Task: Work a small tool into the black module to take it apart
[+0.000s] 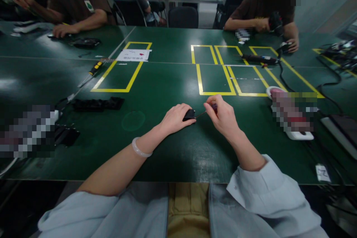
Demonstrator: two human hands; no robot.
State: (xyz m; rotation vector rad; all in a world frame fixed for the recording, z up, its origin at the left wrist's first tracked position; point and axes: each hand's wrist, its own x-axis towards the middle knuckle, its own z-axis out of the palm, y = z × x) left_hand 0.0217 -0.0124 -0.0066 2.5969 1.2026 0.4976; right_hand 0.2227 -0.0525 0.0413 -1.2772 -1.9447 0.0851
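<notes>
Near the middle of the green table (pixel 167 81), my left hand (pixel 176 119) is closed around a small black part (pixel 189 115), holding it down on the tabletop. Most of that part is hidden under the fingers. My right hand (pixel 223 115) grips a screwdriver (pixel 214 107) by its dark handle, with the thin shaft pointing left. Its tip meets or nearly meets the right end of the black part; exact contact is too small to tell.
Yellow tape rectangles (pixel 217 93) mark the table ahead. Black strips (pixel 97 104) lie at left, beyond them a yellow-black tool (pixel 96 67). A white-framed device (pixel 299 134) stands at right, near cables. Across the table, one person (pixel 264 11) holds a power tool (pixel 275 24); another person (pixel 75 3) works at left.
</notes>
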